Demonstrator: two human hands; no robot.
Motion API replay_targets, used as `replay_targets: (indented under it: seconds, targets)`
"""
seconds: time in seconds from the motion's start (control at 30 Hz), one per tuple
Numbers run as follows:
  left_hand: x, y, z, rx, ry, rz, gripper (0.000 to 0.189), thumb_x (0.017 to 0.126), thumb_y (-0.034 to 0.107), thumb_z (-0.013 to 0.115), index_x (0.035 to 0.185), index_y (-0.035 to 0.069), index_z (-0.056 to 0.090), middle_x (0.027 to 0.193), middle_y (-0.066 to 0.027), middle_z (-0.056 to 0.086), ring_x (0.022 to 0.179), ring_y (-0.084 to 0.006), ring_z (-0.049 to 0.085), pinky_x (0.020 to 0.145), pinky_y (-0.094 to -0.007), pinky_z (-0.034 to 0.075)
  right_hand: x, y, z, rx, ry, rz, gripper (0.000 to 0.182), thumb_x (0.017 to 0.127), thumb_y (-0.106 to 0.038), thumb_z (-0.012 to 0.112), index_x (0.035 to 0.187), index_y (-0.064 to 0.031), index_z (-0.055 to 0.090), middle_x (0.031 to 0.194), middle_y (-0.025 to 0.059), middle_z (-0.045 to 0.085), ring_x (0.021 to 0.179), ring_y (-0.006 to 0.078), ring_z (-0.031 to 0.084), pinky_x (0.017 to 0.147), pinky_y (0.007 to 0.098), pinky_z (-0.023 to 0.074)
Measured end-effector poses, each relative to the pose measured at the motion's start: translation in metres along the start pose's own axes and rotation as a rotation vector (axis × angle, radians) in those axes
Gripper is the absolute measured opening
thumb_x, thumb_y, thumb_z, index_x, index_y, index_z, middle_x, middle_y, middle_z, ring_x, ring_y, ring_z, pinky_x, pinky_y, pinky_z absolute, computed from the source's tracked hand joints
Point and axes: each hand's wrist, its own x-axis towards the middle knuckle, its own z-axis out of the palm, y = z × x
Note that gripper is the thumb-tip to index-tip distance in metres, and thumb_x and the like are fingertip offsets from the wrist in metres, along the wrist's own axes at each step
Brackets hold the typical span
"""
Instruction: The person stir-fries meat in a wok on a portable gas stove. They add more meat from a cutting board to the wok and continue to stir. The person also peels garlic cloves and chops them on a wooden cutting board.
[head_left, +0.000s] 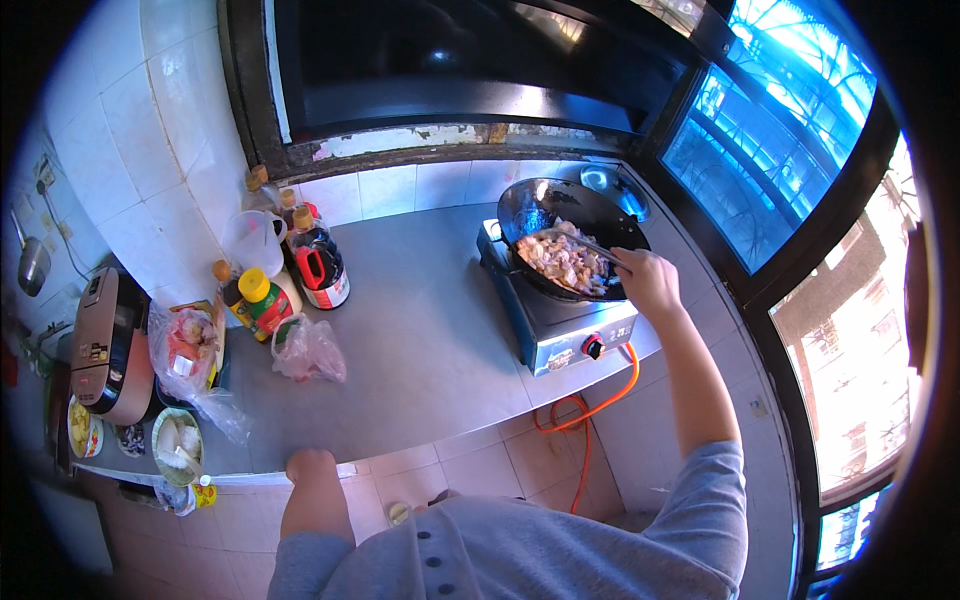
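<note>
My right hand (651, 281) grips the handle of a metal cooking utensil (592, 246), probably a spatula, over the wok's right side. Its far end lies among chopped pieces of meat (562, 264), pale and browned, in the black wok (607, 214). Under the wok is a single-burner gas stove (555, 341) with a dark knob (593, 346) on its front. At the near edge of the grey countertop (420, 322) rests my left hand (310, 463); its fingers are bunched and hard to make out.
Sauce bottles (319, 262), a white plastic jug (256, 241) and plastic bags (309, 349) stand left. Beyond are a rice cooker (112, 345) and a bowl of white granules with a spoon (178, 448). An orange hose (611, 397) hangs below the stove. A metal lid (613, 191) lies behind the wok.
</note>
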Motion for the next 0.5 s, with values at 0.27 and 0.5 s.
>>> replay_targets:
  seconds: [0.27, 0.5]
  targets:
    - [-0.015, 0.000, -0.003, 0.083, 0.082, 0.072, 0.028, 0.086, 0.013, 0.054, 0.111, 0.018, 0.066, 0.116, -0.0064, 0.062, 0.109, -0.0257, 0.058, 0.075, -0.0404, 0.053, -0.055, -0.001, -0.031, -0.216, -0.111, -0.106, 0.031, 0.081, -0.009, 0.056, 0.110, -0.0145, 0.062, 0.072, 0.0093, 0.060, 0.070, 0.0268, 0.062, 0.059, 0.0373, 0.0484]
    - [0.001, -0.007, 0.011, 0.118, 0.130, 0.099, 0.029, 0.087, 0.013, 0.052, 0.112, 0.016, 0.065, 0.120, -0.0062, 0.059, 0.113, -0.0247, 0.055, 0.079, -0.0413, 0.052, -0.013, -0.008, -0.005, -0.014, 0.090, 0.156, 0.027, 0.079, -0.015, 0.061, 0.106, -0.0169, 0.064, 0.084, 0.0129, 0.065, 0.079, 0.0315, 0.063, 0.067, 0.0410, 0.0499]
